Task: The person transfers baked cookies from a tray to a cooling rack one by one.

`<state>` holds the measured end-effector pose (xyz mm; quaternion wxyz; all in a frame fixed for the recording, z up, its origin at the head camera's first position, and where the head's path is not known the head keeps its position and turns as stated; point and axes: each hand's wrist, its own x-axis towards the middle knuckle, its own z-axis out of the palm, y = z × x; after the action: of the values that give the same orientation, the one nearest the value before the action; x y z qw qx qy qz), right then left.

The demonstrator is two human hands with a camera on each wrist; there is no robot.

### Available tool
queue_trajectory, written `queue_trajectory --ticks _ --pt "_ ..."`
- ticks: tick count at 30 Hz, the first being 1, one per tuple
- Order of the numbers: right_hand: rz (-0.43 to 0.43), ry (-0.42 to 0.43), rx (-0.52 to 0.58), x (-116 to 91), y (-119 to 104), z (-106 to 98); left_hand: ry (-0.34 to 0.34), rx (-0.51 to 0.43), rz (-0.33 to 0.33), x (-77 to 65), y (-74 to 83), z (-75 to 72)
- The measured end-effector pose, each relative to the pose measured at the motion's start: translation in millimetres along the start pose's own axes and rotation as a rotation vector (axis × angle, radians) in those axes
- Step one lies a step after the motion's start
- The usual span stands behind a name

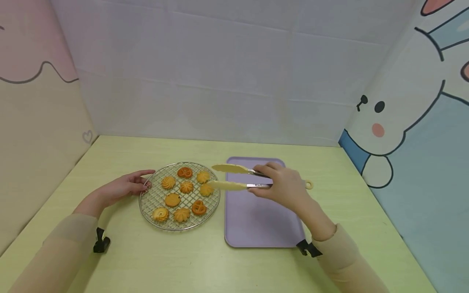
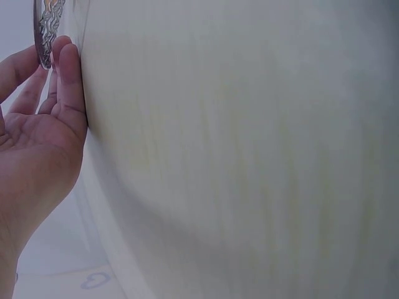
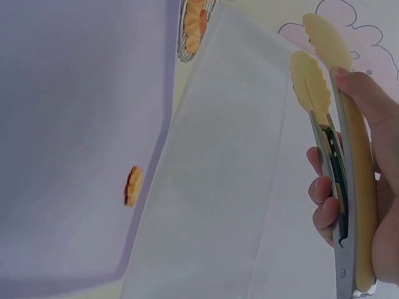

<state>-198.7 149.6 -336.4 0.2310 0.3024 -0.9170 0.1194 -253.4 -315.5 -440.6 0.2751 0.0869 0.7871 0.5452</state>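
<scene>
At the left, my left hand (image 1: 126, 188) grips the rim of a round wire rack (image 1: 150, 209). In the left wrist view the rim lies between fingers, the lower ones against the table. Several cookies (image 1: 172, 200) lie on the rack, along with two pretzel-shaped ones (image 1: 199, 207). My right hand (image 1: 283, 185) holds yellow-tipped tongs (image 1: 229, 186) above the purple tray (image 1: 256, 228), their tips pointing left over the rack's right edge. The tong tips stand apart with nothing between them. In the right wrist view a cookie (image 3: 132, 185) sits on the tray near its edge.
Rack and tray stand side by side on a pale yellow-green table (image 1: 165, 260). A plain pale wall (image 1: 227, 81) rises behind, and printed side panels (image 1: 421, 122) flank the table.
</scene>
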Motion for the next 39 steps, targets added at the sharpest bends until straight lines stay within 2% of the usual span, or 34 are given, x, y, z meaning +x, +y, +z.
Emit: queue_trajectory --ticks 12,21,27,34,39 --pt "0.049 0.07 -0.049 -17.2 34.1 -10.3 -0.018 -0.012 0.01 -0.8 -0.4 -0.1" --pt "0.109 0.089 -0.091 -30.3 62.7 -7.3 -0.018 0.002 0.001 -2.5 2.9 0.9" --pt "0.164 0.064 -0.114 -38.3 76.7 -0.5 -0.02 0.006 0.0 -3.7 4.1 0.6" --pt "0.256 -0.012 -0.151 -44.7 89.7 11.0 -0.016 0.0 -0.002 -2.6 2.9 1.1" --pt "0.285 -0.05 -0.165 -46.8 98.5 20.7 -0.01 -0.004 0.0 -2.2 2.6 1.4"
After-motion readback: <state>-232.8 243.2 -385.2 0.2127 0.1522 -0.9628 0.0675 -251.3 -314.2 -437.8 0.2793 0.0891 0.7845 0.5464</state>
